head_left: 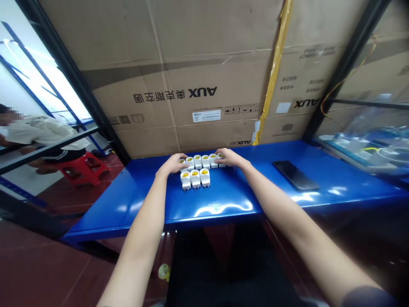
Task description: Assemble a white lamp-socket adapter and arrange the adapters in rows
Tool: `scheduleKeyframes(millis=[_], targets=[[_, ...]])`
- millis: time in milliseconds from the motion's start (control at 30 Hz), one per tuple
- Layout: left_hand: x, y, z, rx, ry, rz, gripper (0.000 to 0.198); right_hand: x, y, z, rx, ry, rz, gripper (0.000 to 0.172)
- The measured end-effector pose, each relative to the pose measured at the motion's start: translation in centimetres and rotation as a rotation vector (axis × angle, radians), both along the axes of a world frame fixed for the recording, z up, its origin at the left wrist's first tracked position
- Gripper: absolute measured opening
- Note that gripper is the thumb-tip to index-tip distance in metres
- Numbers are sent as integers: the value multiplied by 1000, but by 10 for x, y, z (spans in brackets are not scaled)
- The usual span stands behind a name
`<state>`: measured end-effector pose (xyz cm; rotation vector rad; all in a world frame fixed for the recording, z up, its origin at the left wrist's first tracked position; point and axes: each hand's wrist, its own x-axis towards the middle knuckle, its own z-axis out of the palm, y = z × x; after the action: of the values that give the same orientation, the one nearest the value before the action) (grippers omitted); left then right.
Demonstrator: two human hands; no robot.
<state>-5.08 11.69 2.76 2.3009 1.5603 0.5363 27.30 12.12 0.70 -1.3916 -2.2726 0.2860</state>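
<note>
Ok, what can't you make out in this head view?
- Rear-row lamp socket adapters: ends covered by the left hand and right hand.
- Yellowish thing on the floor: too small and blurred to name.
- Items on the right shelf: blurred behind clear plastic, cut off by the edge.

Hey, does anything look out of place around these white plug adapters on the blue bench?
One thing: a small yellowish translucent object lies on the dark red floor below the blue bench, apart from the white socket adapters on top. It looks dropped, though I can't tell what it is.
</note>
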Motion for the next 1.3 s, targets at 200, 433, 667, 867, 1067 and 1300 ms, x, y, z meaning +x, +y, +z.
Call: scheduleKeyframes(millis=[200,433,667,867,1067,1300], targets=[[-3,3,-2,-10,-21,45,50,-5,-1,-1,-5,3,-4,42],[-7,5,-3,-44,-88,-20,70,2,-2,1,-37,47,-12,50],[-26,7,-2,-99,-206,-57,105,14,-1,8,39,176,-69,44],[-9,7,-8,-98,-176,-114,96,-1,1,-2,97,18,3,56],[-20,14,-5,-80,-154,-22,80,-7,2,-3,115,26,-65,53],[-70,-5,23,-224,17,13,60,0,4,-1,124,67,-142,51]])
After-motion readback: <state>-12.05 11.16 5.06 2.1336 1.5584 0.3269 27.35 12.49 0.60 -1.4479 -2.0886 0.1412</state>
